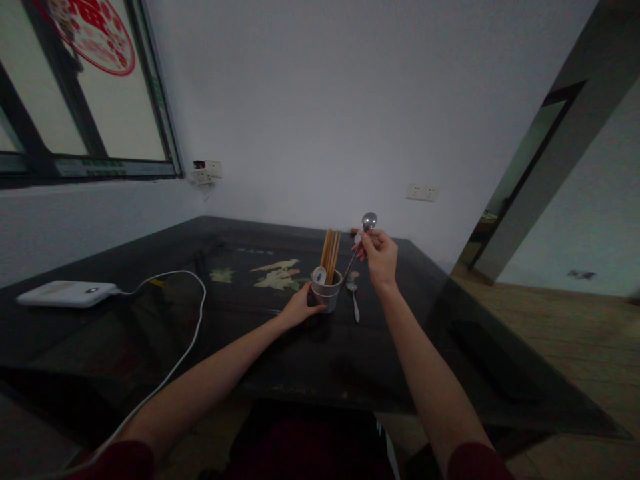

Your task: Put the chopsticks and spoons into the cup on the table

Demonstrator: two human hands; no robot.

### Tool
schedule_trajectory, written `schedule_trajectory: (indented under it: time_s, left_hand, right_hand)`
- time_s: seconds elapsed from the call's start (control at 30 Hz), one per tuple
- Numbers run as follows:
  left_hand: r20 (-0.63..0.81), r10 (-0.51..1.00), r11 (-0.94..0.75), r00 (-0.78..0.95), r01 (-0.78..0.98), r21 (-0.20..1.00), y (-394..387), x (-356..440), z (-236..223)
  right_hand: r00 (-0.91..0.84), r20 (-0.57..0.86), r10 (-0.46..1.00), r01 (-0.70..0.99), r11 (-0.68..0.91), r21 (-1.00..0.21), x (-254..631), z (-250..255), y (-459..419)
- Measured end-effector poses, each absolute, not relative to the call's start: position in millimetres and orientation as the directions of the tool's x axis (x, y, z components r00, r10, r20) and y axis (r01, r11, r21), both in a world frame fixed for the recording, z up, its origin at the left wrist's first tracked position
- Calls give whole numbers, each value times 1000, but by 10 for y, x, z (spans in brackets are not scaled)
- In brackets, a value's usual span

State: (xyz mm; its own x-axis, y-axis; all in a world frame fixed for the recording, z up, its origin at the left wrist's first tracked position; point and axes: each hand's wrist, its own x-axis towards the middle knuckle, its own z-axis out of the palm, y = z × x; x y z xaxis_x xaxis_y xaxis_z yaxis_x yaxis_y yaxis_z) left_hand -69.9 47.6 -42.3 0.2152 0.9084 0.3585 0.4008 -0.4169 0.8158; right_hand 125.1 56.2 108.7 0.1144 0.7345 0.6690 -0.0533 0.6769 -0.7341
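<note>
A small grey cup (327,293) stands on the dark table (150,320), holding several wooden chopsticks (331,248) and a white ceramic spoon (319,274). My left hand (299,308) is wrapped round the cup's near left side. My right hand (381,257) is raised just right of the cup, fingers pinched on a metal spoon (369,222) with its bowl up and its handle slanting down toward the cup's rim. A second metal spoon (353,299) lies flat on the table right of the cup.
A white power bank (67,293) lies at the table's left, its white cable (193,327) looping toward me. The tabletop bears a pale bird inlay (277,273). Wall sockets, a window at left and a doorway at right surround the table.
</note>
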Motion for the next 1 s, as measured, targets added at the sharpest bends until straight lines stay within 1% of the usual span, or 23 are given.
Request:
schedule_trajectory:
  time_s: [0.2, 0.37, 0.47, 0.6, 0.73, 0.83, 1.0]
  left_hand:
    - [347, 916, -401, 202, 421, 814, 470, -690, -412]
    - [371, 904, -427, 211, 412, 805, 485, -689, -424]
    - [379, 902, -432, 207, 421, 798, 487, -690, -424]
    - [395, 894, -447, 210, 428, 785, 483, -693, -419]
    - [395, 892, -452, 219, 429, 782, 489, -694, -422]
    - [398, 890, -457, 224, 418, 786, 498, -689, -430]
    - [402, 890, -456, 215, 412, 789, 496, -681, -431]
  right_hand:
    - [150, 658, 738, -55, 670, -740, 1006, 987, 719]
    - [-11, 582, 813, -4, 582, -813, 908, 738, 777]
    - [-44, 563, 826, 135, 563, -816, 909, 631, 801]
    - [-62, 614, 787, 415, 580, -701, 940, 569, 788]
    - [-55, 611, 790, 602, 515, -610, 947, 526, 765]
    - [-60, 570, 819, 676, 454, -581, 944, 495, 775]
    - [-65, 551, 832, 671, 445, -593, 945, 449, 829]
